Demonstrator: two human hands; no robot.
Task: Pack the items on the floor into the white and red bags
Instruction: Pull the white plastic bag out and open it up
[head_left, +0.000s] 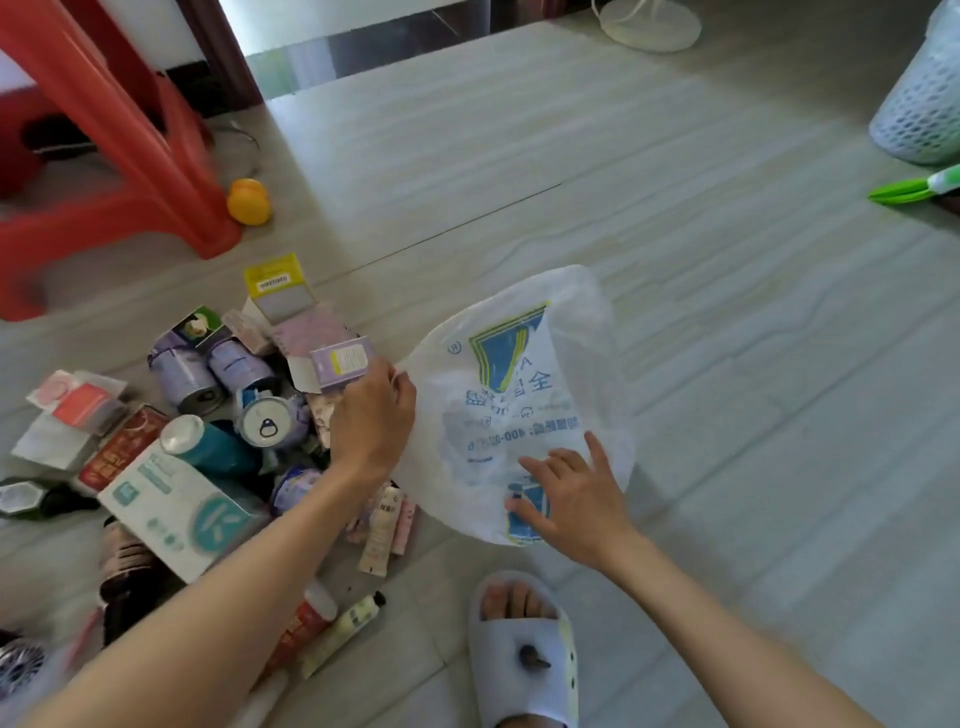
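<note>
Frame centre: left hand (371, 415) pinches the white plastic bag (519, 410) at its left edge, right hand (571, 493) rests spread on it, likely opening its mouth; unpacked item pile (208, 431) lies lower left.

Both bare forearms reach forward from the lower edge of the view, the left one crossing from the lower left corner, the right from the lower right. The left hand (371, 415) is turned back-up with its fingers curled, pinching at its far edge. The right hand (569, 493) lies palm-down, fingers straight and spread, thumb angled up and away.
</note>
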